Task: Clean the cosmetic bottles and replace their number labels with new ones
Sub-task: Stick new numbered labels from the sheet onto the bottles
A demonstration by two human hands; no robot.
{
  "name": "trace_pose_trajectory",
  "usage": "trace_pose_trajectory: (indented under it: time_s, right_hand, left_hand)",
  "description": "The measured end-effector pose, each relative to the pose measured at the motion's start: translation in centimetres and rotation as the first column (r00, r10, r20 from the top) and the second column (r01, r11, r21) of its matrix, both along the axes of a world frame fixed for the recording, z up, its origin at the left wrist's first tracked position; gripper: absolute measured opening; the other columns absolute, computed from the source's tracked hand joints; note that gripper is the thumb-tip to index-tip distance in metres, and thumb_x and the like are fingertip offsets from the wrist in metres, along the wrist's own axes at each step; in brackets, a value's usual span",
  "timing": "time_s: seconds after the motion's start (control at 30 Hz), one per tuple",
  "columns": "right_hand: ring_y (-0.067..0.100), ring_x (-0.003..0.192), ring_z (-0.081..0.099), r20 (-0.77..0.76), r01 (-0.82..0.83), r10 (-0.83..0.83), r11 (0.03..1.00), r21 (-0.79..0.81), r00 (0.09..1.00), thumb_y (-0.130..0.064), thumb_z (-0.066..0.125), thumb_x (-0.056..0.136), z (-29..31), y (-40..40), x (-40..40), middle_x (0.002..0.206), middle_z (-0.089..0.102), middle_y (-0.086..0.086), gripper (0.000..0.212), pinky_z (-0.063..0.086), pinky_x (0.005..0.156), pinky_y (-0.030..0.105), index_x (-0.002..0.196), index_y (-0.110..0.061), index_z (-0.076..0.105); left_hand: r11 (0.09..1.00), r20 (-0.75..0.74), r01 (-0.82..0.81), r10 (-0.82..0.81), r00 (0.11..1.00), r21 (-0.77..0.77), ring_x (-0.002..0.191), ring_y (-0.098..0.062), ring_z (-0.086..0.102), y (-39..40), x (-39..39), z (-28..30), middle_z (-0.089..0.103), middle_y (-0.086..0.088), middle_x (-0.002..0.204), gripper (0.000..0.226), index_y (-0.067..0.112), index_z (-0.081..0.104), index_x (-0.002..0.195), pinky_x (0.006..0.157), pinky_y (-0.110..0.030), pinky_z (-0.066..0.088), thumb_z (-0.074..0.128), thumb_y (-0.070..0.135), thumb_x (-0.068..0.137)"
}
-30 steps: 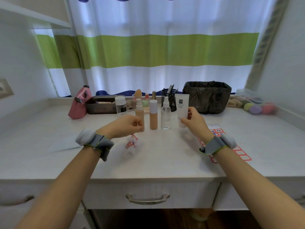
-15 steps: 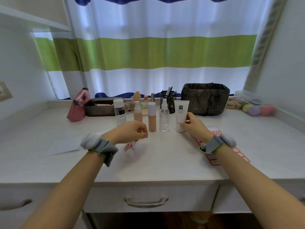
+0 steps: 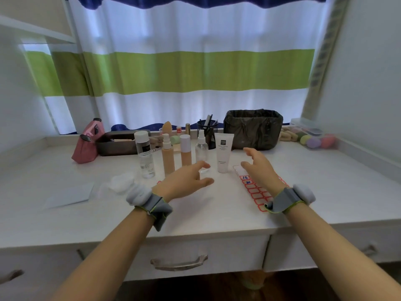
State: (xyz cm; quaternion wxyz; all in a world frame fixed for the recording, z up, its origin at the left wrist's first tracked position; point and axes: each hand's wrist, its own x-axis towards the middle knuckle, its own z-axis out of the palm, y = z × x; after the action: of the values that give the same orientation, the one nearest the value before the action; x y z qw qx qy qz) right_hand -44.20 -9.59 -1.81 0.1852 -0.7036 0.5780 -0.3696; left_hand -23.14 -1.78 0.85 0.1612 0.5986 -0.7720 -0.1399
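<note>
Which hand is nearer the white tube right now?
Right. The right hand hovers open just beside the white tube, on its right. The left hand is open lower down, on the tube's left, in front of the clear spray bottle.

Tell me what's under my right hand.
A sheet of red-bordered labels lies on the desk below the right hand. Two carry blue writing; the hand and wrist cover the sheet's right part.

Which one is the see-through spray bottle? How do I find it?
Look at the row of bottles standing mid-desk before the striped curtain. The spray bottle is fourth from the left, beside the white tube. It alone is clear and looks empty.
</note>
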Motion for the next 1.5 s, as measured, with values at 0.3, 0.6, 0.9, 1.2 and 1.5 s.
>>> trace_pose_trajectory:
  time_s: [0.3,0.6,0.9,1.2,1.5]
  right_hand:
    - [0.036,0.134,0.032,-0.206,0.218,-0.191,0.969,0.117,0.96,-0.029,0.05,0.093,-1.3,1.8,-5.4,0.148,0.031,0.014,0.058,0.026,0.109,0.049,0.146,-0.022,0.027]
    - [0.03,0.132,0.04,-0.267,0.239,-0.187,0.954,0.179,0.945,-0.037,0.046,0.096,-1.8,2.3,-7.3,0.143,0.045,0.008,0.055,0.022,0.112,0.051,0.145,-0.023,0.027]
    - [0.028,0.126,0.044,0.128,0.194,-0.213,0.97,0.146,0.969,-0.02,0.05,0.095,-1.0,2.6,-7.2,0.144,0.036,0.015,0.057,0.039,0.096,0.032,0.146,-0.015,0.027]
    - [0.025,0.089,0.069,0.331,0.181,-0.261,0.95,0.253,0.907,-0.033,0.051,0.096,-0.9,2.8,-7.3,0.099,0.071,0.008,0.035,0.053,0.091,0.041,0.113,-0.005,0.064]
    - [0.016,0.07,0.063,0.425,0.155,-0.215,0.973,0.172,0.879,-0.02,0.043,0.098,1.0,3.1,-7.0,0.081,0.067,0.007,0.024,0.051,0.069,0.027,0.086,-0.013,0.063]
  left_hand:
    - [0.98,-0.041,0.171,-0.176,0.984,-0.098,0.118,-0.016,0.045,-1.3,-7.5,-2.0,0.042,-0.002,0.136,0.049,0.02,0.045,0.133,0.1,-0.031,0.04,0.056,0.041,0.09]
    - [0.994,0.085,0.084,-0.09,0.992,0.07,0.142,-0.027,0.017,-3.0,-11.3,-4.4,0.01,-0.005,0.158,0.1,0.034,0.004,0.147,0.114,-0.052,0.01,0.054,0.075,0.071]
    - [0.982,0.031,0.149,-0.154,0.988,0.119,0.137,-0.024,0.028,-1.7,-10.7,-3.8,0.027,0.001,0.153,0.099,0.038,0.004,0.147,0.114,-0.049,0.018,0.062,0.068,0.072]
    - [0.972,0.056,0.184,-0.194,0.979,0.145,0.131,-0.021,0.034,-1.1,-10.1,-3.9,0.032,0.004,0.148,0.097,0.041,0.008,0.144,0.11,-0.05,0.023,0.064,0.069,0.07]
    - [0.951,-0.062,0.107,-0.131,0.989,-0.291,0.122,-0.016,0.041,-2.5,-11.1,-1.4,0.044,0.003,0.135,0.045,0.026,0.05,0.127,0.105,-0.043,0.031,0.058,0.046,0.087]
